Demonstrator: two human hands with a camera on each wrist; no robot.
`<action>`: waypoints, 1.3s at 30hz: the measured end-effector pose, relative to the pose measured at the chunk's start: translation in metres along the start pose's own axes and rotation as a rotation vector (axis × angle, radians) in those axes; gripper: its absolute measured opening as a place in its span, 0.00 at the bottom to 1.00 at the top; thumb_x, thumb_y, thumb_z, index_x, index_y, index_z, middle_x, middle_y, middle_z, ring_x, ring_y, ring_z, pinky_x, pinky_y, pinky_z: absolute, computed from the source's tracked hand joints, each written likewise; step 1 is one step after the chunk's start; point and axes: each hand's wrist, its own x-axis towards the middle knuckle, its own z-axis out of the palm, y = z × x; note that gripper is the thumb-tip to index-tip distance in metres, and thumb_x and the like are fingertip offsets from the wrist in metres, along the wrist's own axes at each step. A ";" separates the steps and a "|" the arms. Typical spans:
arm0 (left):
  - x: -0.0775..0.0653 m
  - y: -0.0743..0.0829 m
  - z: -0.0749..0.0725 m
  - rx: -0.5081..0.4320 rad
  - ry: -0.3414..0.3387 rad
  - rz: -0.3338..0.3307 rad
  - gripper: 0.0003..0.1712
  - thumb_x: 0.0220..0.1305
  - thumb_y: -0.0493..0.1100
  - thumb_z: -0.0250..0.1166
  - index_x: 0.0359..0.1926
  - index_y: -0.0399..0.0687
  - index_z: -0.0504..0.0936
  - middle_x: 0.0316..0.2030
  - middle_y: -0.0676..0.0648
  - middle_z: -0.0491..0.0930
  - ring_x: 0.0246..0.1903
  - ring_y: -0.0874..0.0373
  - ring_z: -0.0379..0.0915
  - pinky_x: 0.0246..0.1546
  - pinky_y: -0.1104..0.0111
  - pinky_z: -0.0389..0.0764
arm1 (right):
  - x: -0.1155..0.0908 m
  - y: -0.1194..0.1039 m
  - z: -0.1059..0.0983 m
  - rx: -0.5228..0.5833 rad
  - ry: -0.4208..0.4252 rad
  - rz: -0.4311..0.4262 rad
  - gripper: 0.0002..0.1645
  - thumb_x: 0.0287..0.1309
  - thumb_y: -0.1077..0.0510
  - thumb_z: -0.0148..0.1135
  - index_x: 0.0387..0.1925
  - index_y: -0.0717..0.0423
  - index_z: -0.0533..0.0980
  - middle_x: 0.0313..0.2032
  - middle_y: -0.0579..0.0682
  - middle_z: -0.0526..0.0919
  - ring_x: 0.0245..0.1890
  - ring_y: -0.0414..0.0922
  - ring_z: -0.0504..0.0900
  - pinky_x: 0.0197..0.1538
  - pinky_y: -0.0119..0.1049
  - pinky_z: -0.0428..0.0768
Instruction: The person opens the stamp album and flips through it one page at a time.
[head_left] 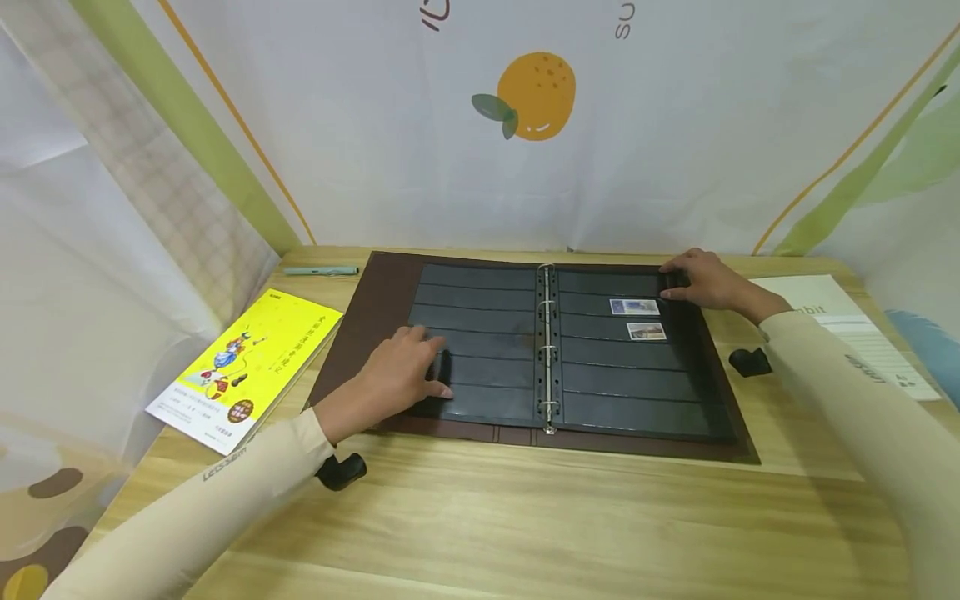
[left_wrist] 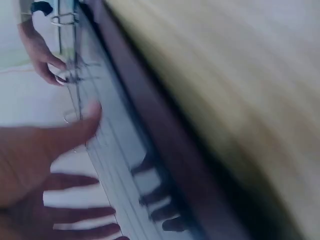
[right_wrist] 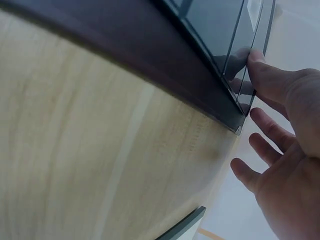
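Observation:
A brown ring binder (head_left: 352,304) lies open flat, with black pocket pages on both sides of its metal rings (head_left: 547,350). Two stamps, one purplish (head_left: 634,307) and one brownish (head_left: 647,332), sit in pockets of the right page (head_left: 622,379). My left hand (head_left: 401,371) is over the outer part of the left page (head_left: 487,342), fingers spread and holding nothing; its reflection shows on the glossy surface in the left wrist view. My right hand (head_left: 701,282) is at the right page's far outer corner. Its thumb (right_wrist: 262,62) overlaps the page edge, with the other fingers extended beside it.
A yellow book (head_left: 251,358) lies left of the binder, with a pale green pen (head_left: 321,271) behind it. To the right, partly behind the sleeve, is a pale notepad (head_left: 862,333) with a lined part. A printed curtain (head_left: 660,167) hangs along the table's back edge.

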 end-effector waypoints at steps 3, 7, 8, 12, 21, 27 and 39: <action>0.015 0.011 -0.002 -0.072 -0.159 0.079 0.53 0.57 0.62 0.73 0.76 0.44 0.63 0.75 0.33 0.59 0.75 0.34 0.54 0.69 0.40 0.66 | 0.001 0.001 0.001 0.016 0.018 -0.012 0.31 0.64 0.59 0.67 0.61 0.76 0.71 0.61 0.77 0.70 0.66 0.74 0.61 0.67 0.71 0.59; 0.031 0.020 0.000 -0.159 -0.341 0.113 0.60 0.58 0.64 0.72 0.81 0.58 0.48 0.82 0.42 0.36 0.80 0.38 0.26 0.75 0.33 0.40 | 0.003 0.002 0.003 0.054 0.034 -0.014 0.31 0.62 0.61 0.68 0.59 0.77 0.69 0.59 0.77 0.71 0.64 0.72 0.61 0.67 0.69 0.57; 0.034 0.021 0.001 -0.163 -0.366 0.118 0.61 0.57 0.64 0.72 0.82 0.60 0.46 0.82 0.43 0.33 0.80 0.38 0.23 0.74 0.32 0.38 | 0.003 0.003 0.004 0.063 0.040 -0.012 0.31 0.62 0.61 0.68 0.59 0.77 0.68 0.58 0.77 0.71 0.64 0.72 0.62 0.67 0.68 0.56; 0.042 0.024 0.005 -0.159 -0.413 0.116 0.62 0.57 0.64 0.72 0.82 0.65 0.42 0.82 0.46 0.29 0.79 0.36 0.19 0.71 0.28 0.37 | 0.004 0.002 0.006 0.106 0.077 -0.008 0.31 0.60 0.63 0.69 0.57 0.77 0.66 0.54 0.77 0.71 0.57 0.69 0.67 0.62 0.65 0.62; 0.043 0.025 0.009 -0.157 -0.459 0.099 0.60 0.60 0.65 0.70 0.82 0.66 0.41 0.82 0.47 0.28 0.79 0.37 0.18 0.71 0.27 0.37 | -0.004 -0.002 -0.006 0.336 0.078 0.088 0.32 0.68 0.63 0.62 0.63 0.70 0.56 0.65 0.75 0.63 0.67 0.71 0.63 0.65 0.67 0.63; 0.043 0.022 0.008 -0.170 -0.461 0.113 0.60 0.60 0.64 0.70 0.82 0.65 0.41 0.82 0.47 0.27 0.79 0.36 0.17 0.70 0.26 0.35 | -0.012 -0.005 -0.012 0.392 0.108 0.127 0.31 0.72 0.55 0.60 0.66 0.65 0.58 0.57 0.70 0.68 0.63 0.67 0.67 0.61 0.60 0.71; 0.043 0.020 0.007 -0.144 -0.493 0.133 0.59 0.64 0.65 0.66 0.82 0.64 0.36 0.81 0.47 0.23 0.78 0.36 0.14 0.70 0.27 0.32 | -0.062 -0.006 -0.014 0.987 -0.226 0.189 0.54 0.79 0.53 0.48 0.77 0.41 0.17 0.78 0.72 0.32 0.69 0.46 0.71 0.65 0.39 0.77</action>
